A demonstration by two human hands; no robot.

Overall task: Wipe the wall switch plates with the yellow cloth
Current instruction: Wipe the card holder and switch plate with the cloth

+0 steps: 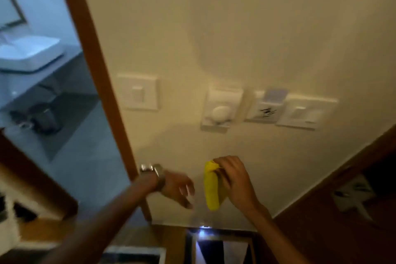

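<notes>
Right hand pinched shut on a bunched yellow cloth, held off the cream wall. Left hand, silver metal watch on wrist, fingers spread and empty, just beside the cloth. White plastic switch plates sit well above both hands, untouched.

We see a folded yellow cloth hanging in a long bunch, its top pinched in our right hand, low on the cream wall and apart from the plates. Above it a single switch plate sits at left. To the right run a dial plate, a card holder plate and another switch plate, all white, slightly blurred.
</notes>
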